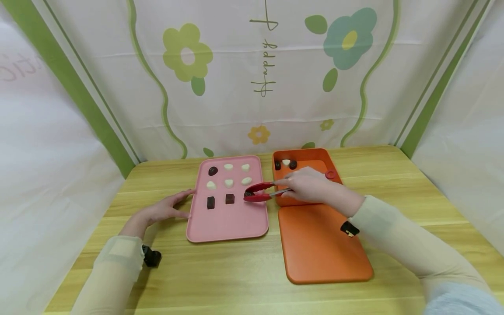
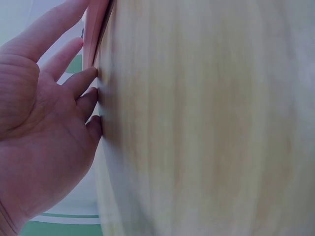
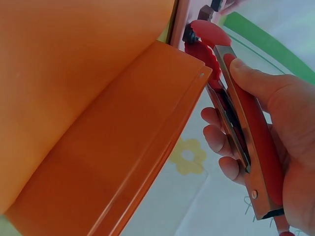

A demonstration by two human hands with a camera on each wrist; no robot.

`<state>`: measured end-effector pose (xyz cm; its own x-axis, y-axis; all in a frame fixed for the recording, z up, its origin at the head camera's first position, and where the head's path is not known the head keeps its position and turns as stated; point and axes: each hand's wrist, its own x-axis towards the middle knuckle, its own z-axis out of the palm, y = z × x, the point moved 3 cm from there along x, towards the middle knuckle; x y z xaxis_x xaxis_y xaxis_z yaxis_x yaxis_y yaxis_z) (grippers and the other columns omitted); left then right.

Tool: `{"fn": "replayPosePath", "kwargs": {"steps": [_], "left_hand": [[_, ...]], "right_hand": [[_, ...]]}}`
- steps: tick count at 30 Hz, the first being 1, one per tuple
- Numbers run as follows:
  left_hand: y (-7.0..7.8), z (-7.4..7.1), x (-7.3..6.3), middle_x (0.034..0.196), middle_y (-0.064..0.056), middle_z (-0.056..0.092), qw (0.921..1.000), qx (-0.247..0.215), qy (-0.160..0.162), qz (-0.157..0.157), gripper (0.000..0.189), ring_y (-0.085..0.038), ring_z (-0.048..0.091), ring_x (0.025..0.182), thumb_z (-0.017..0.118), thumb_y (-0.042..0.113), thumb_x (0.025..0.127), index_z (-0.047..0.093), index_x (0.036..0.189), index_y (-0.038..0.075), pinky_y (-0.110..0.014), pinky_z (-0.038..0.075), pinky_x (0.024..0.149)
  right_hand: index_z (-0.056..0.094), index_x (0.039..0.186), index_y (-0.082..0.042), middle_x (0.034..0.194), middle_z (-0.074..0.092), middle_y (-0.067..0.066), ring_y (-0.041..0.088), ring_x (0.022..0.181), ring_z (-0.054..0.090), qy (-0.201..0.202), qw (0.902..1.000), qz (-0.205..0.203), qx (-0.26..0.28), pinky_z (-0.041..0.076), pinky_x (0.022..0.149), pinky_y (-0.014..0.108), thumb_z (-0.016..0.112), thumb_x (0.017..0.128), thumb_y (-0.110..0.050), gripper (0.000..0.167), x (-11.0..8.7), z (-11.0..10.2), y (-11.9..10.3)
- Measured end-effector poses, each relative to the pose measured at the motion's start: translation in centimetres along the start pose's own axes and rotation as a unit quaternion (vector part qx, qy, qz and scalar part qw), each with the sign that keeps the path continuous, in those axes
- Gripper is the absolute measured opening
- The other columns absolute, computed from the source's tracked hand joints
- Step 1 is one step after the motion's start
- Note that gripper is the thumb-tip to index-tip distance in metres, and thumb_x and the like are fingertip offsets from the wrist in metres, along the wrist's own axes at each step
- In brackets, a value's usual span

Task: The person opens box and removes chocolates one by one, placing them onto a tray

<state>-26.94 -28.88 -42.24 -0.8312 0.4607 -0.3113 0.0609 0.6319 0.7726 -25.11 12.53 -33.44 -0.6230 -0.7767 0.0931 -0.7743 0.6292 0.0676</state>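
My right hand (image 1: 309, 186) grips a pair of red-tipped metal tongs (image 1: 257, 198), thumb on one arm and fingers curled round the other in the right wrist view. Between the tong tips is a dark chocolate-like piece (image 1: 248, 194), at the right side of the pink tray (image 1: 228, 227). My left hand (image 1: 165, 210) lies at the tray's left edge, fingers spread and fingertips right at the rim. Further pieces stand in rows on the tray: several white ones (image 1: 229, 183), a dark round one (image 1: 213, 171), a dark rectangular one (image 1: 211, 202) and a dark square one (image 1: 230, 199).
Right of the tray is an open orange box (image 1: 301, 154), holding two dark pieces (image 1: 293, 164) and a white one (image 1: 286, 162) at its far left. Its flat orange lid (image 1: 327, 249) lies in front, towards me. A printed curtain (image 1: 236, 109) hangs behind the wooden table (image 1: 220, 280).
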Motion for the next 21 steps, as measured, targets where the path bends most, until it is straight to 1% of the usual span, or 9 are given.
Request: {"fn": "replayPosePath", "kwargs": {"steps": [2,6,9,13,17,19,21], "left_hand": [[0.0,0.0,0.0,0.160,-0.020,0.010,1.0000,-0.001,0.000,-0.001,0.088,-0.041,0.007,0.145,0.076,0.030,0.085,0.025,0.156,0.018,-0.062,0.009,0.112],[0.0,0.0,0.0,0.160,-0.020,0.010,1.0000,-0.004,0.000,-0.001,0.088,-0.041,0.007,0.145,0.076,0.029,0.086,0.025,0.156,0.018,-0.061,0.009,0.112],[0.1,0.0,0.0,0.160,-0.020,0.010,1.0000,-0.007,0.000,-0.001,0.087,-0.041,0.006,0.145,0.076,0.029,0.086,0.025,0.156,0.018,-0.061,0.009,0.112],[0.2,0.1,-0.1,0.160,-0.020,0.010,1.0000,-0.007,0.000,0.000,0.087,-0.042,0.006,0.144,0.076,0.028,0.086,0.025,0.156,0.017,-0.062,0.009,0.112],[0.3,0.1,-0.1,0.160,-0.021,0.010,1.0000,-0.005,0.001,-0.002,0.087,-0.043,0.007,0.144,0.076,0.029,0.086,0.025,0.156,0.018,-0.063,0.009,0.111],[0.3,0.1,-0.2,0.160,-0.021,0.010,1.0000,-0.005,0.002,-0.005,0.087,-0.043,0.007,0.144,0.076,0.029,0.086,0.025,0.156,0.018,-0.063,0.009,0.111],[0.4,0.1,-0.2,0.160,-0.021,0.010,1.0000,-0.005,0.001,-0.005,0.087,-0.043,0.007,0.144,0.076,0.029,0.086,0.025,0.156,0.019,-0.063,0.009,0.111]], "right_hand": [[0.069,0.125,-0.018,0.081,0.066,-0.005,0.011,0.061,0.053,-0.004,1.0000,0.002,0.000,0.041,0.049,0.023,0.072,0.089,-0.032,0.039,0.1,0.2,0.0],[0.069,0.125,-0.017,0.086,0.068,-0.003,0.014,0.067,0.058,-0.012,0.9999,0.006,0.004,0.044,0.053,0.024,0.071,0.090,-0.032,0.038,0.4,0.4,0.0],[0.069,0.125,-0.017,0.089,0.069,-0.002,0.014,0.069,0.059,-0.014,0.9998,0.010,0.005,0.045,0.052,0.025,0.071,0.090,-0.032,0.038,0.5,0.4,-0.1],[0.069,0.125,-0.018,0.088,0.068,-0.002,0.014,0.069,0.059,-0.013,0.9998,0.012,-0.001,0.044,0.051,0.025,0.071,0.090,-0.033,0.038,0.5,0.5,-0.1],[0.067,0.128,-0.017,0.087,0.066,-0.002,0.014,0.068,0.059,-0.005,0.9999,0.013,-0.009,0.045,0.052,0.025,0.070,0.090,-0.035,0.042,0.1,0.4,-0.1],[0.065,0.130,-0.017,0.082,0.064,-0.003,0.014,0.062,0.056,0.003,0.9999,0.015,-0.007,0.043,0.049,0.026,0.070,0.090,-0.036,0.045,-0.2,0.2,0.0],[0.065,0.130,-0.018,0.076,0.062,-0.004,0.013,0.059,0.054,0.020,0.9997,0.015,-0.006,0.041,0.047,0.025,0.071,0.089,-0.037,0.046,-0.7,0.0,0.1]]}}
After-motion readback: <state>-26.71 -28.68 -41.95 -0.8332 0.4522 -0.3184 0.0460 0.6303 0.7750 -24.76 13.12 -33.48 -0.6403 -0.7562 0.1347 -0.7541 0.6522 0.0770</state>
